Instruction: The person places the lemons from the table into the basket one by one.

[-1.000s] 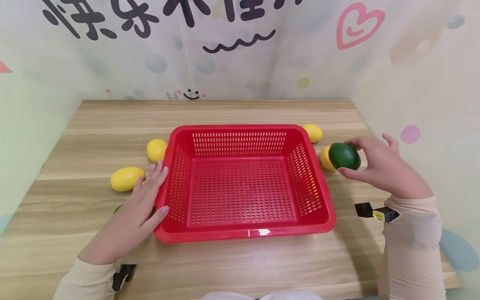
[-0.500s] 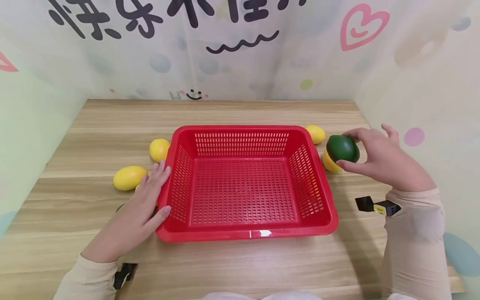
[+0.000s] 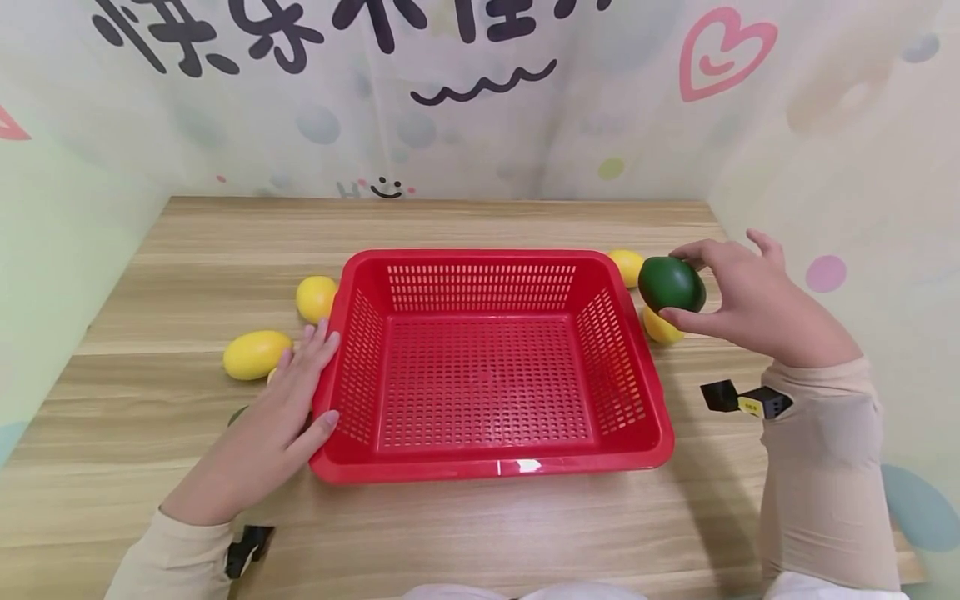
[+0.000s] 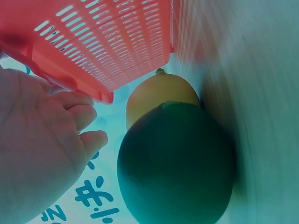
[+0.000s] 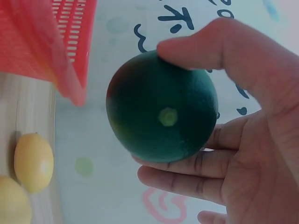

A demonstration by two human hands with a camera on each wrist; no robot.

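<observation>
My right hand [image 3: 750, 300] holds a smooth dark green fruit [image 3: 671, 284] between thumb and fingers, raised just right of the red plastic basket [image 3: 491, 468]. In the right wrist view, a pale stem spot [image 5: 167, 116] shows on the fruit. The thumb lies on one side of it and the fingers on the other. My left hand [image 3: 273, 425] rests on the basket's left rim with its fingers extended. Below that hand, mostly hidden from the head view, lies another dark green fruit [image 4: 175, 163], with a yellow fruit [image 4: 161, 95] behind it in the left wrist view.
Left of the basket are a yellow lemon [image 3: 257, 355] and another yellow fruit [image 3: 316, 299]. On its right side lie two more yellow fruits, one [image 3: 627, 267] by the back corner and one [image 3: 662, 327] partly behind the held fruit. A printed wall [image 3: 480, 150] borders the wooden table [image 3: 480, 533].
My right hand has moved up and slightly left with the dark green fruit, toward the far side of the table. My left hand and the basket keep their places.
</observation>
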